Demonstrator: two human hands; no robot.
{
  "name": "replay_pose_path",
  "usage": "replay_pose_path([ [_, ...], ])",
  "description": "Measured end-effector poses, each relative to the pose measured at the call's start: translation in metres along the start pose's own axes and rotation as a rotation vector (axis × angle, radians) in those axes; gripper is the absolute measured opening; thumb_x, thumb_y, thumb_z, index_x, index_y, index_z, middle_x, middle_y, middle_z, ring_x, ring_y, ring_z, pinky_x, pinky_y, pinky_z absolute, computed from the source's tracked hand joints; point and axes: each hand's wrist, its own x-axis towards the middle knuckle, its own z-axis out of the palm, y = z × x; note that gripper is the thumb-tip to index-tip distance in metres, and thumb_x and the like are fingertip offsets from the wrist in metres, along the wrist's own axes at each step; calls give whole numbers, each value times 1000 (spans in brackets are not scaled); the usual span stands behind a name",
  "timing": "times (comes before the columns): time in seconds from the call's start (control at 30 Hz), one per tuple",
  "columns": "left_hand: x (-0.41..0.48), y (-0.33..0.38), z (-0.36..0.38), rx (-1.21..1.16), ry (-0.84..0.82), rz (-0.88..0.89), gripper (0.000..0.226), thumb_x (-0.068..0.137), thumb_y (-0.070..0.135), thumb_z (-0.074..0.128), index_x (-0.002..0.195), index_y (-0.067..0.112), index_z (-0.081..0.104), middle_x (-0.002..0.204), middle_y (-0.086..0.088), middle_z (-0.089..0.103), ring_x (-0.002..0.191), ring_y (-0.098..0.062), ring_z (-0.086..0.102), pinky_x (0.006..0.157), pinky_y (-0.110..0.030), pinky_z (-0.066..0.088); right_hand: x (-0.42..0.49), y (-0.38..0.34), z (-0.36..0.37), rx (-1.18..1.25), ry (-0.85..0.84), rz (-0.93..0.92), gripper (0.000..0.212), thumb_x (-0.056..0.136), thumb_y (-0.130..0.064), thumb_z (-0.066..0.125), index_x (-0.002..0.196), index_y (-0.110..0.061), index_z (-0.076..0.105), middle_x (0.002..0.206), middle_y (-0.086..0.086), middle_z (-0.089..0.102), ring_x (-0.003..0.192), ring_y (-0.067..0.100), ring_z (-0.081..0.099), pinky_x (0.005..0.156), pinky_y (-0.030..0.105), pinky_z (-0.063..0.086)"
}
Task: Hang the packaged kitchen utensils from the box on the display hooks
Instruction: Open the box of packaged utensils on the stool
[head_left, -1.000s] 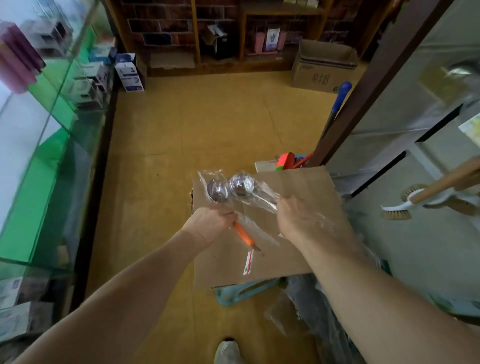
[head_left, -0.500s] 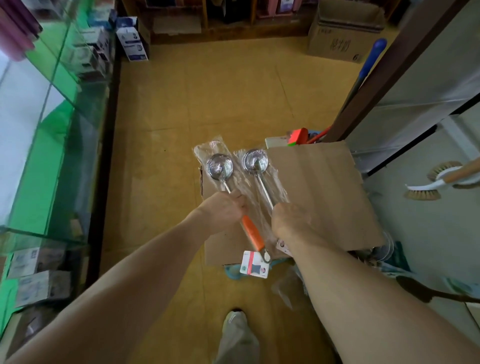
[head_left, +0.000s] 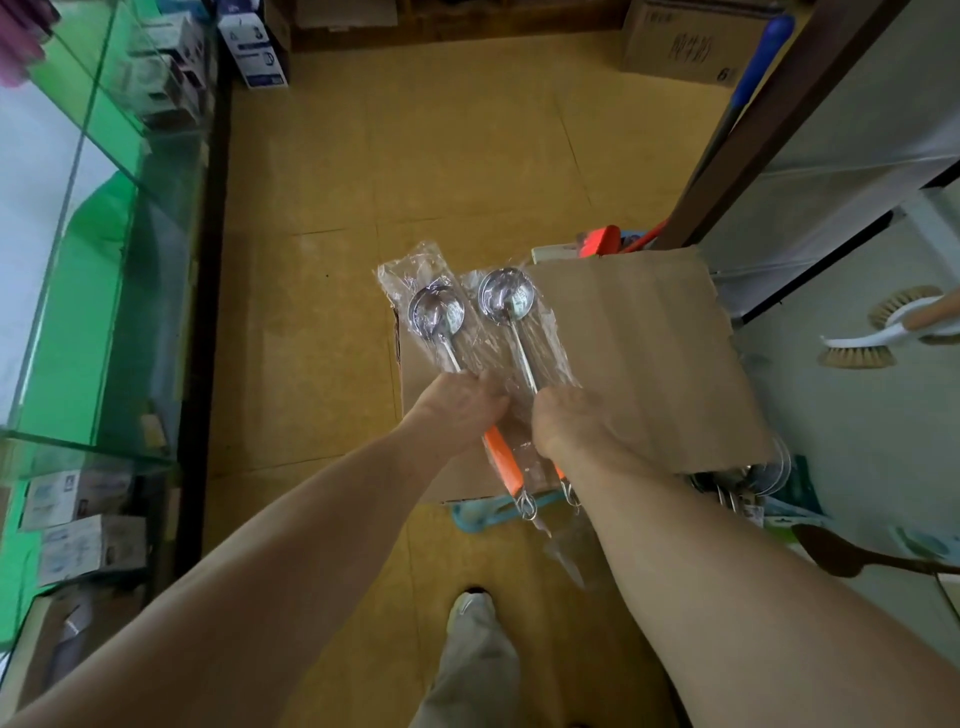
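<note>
Two steel ladles with orange handles, each in a clear plastic sleeve, are held side by side over the cardboard box (head_left: 649, 364). My left hand (head_left: 457, 410) grips the left ladle (head_left: 436, 314) at its shaft. My right hand (head_left: 566, 426) grips the right ladle (head_left: 506, 296) the same way. Both bowls point away from me, and the wire hanging loops dangle below my wrists. The box flap hides what lies inside. More packaged utensils (head_left: 748, 488) show at the box's near right corner.
A glass display counter (head_left: 104, 260) runs along the left. At right, a white display wall holds hanging brushes (head_left: 883, 332) and a dark wooden spoon (head_left: 852, 556). A blue-handled mop (head_left: 753, 73) leans on a brown post. Cardboard boxes stand at the far wall; tan floor lies between.
Both ladles have been straightened to lie parallel, bowls away from me. The view has tilted further down, and the paper tag seen at the handles is no longer visible.
</note>
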Motion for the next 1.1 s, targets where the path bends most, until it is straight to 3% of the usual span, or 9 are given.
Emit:
replay_pose_path([
  [0.3,-5,-8,2,125,-25,91,39,98,7,49,136,12,47,137,-17,42,111,-25,56,89,-36,52,-1,-1,-3,-6,-56,-29,36,89,-5,57,124,-11,59,128,7,60,118,24,56,91,31,47],
  [0.57,-10,-8,5,114,-34,-32,54,95,3,49,144,2,28,133,-16,41,118,-26,49,96,-34,47,0,-6,2,5,-24,-57,32,92,-4,51,123,-11,60,127,7,61,118,24,57,90,29,46],
  [0.8,0,1,0,41,-89,-166,42,97,2,42,138,1,36,128,-15,43,114,-28,49,84,-34,49,-2,-5,-1,21,12,-79,30,94,-2,50,121,-10,60,125,8,61,116,24,57,89,28,45],
  [1.1,-1,5,-1,56,-103,-170,51,94,4,49,142,3,32,130,-15,41,115,-28,48,84,-33,47,-2,-4,-3,48,-3,-73,32,93,-1,50,123,-10,60,125,9,61,115,24,57,89,28,46],
])
